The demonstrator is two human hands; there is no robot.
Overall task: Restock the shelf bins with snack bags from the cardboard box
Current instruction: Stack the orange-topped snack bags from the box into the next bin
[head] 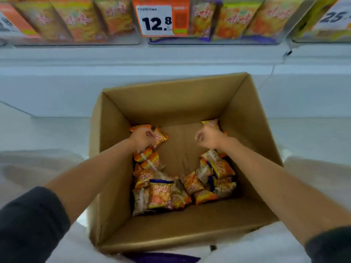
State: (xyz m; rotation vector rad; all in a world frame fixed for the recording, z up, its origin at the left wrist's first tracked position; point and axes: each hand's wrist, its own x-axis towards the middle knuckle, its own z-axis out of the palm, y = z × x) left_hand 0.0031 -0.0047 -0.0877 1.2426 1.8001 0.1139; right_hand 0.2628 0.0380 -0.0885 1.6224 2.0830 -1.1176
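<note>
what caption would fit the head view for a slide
Both hands deep in the cardboard box: left hand grips a snack bag, right hand grips another bag, under stocked shelf bins.

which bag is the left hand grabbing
The orange bag in the far-left corner of the box: the left hand curls its fingers over it, while that side's other bags lie loose nearer you.

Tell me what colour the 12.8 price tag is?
The rectangular price tag is orange and white; head view.
</note>
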